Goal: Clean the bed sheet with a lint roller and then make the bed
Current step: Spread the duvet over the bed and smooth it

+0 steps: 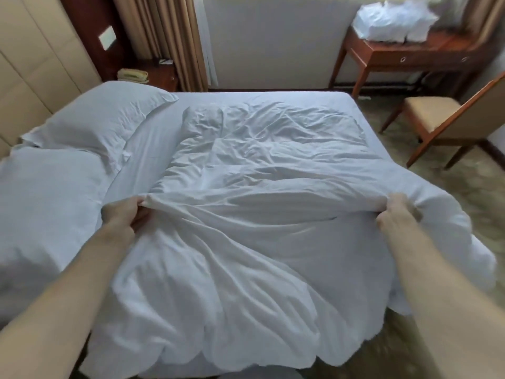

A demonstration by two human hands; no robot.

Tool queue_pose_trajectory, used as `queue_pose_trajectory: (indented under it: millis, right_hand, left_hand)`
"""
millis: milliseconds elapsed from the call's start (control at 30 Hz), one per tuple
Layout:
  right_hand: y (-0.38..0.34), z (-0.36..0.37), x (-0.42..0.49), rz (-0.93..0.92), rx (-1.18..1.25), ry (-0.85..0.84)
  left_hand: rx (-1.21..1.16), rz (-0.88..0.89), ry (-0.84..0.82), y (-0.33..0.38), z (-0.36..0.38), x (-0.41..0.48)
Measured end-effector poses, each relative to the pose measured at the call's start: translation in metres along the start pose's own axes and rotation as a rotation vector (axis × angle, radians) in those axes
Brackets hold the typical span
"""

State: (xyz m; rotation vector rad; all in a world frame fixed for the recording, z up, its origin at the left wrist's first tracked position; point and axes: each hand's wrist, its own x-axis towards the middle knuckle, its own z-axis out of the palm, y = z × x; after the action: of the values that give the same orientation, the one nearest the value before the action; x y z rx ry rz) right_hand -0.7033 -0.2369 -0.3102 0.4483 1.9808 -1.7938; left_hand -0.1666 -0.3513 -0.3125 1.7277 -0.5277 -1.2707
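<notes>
The left grip (124,214) clutches a fold of the white duvet (246,255), fingers curled round the cloth. The right grip (393,214) is clamped on another bunched fold, farther from the pillows (95,116). Between them the duvet rises in a ridge. It lies crumpled over most of the bed, its near edge hanging off the mattress. The bare sheet (161,138) shows in a strip beside the pillows. A bench (396,54) bearing white bags (393,20) stands by the far wall, a chair (437,119) near it.
</notes>
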Motion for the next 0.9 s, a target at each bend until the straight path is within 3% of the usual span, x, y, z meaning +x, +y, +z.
queue_pose_trajectory:
  millis: [133, 400, 633, 900]
  right_hand:
    - [0.042, -0.040, -0.010, 0.140, -0.170, -0.192]
    - [0.066, -0.110, -0.016, 0.205, -0.246, -0.271]
    - [0.044, -0.191, 0.033, 0.249, -0.220, -0.332]
    - [0.001, -0.321, 0.133, 0.244, -0.181, -0.390]
  left_hand:
    - [0.115, -0.120, -0.068, -0.066, -0.030, 0.005]
    - [0.363, -0.145, -0.133, -0.134, 0.005, -0.059]
    - [0.536, -0.070, -0.287, -0.161, 0.087, -0.120]
    - [0.682, 0.035, -0.499, -0.223, 0.230, -0.250]
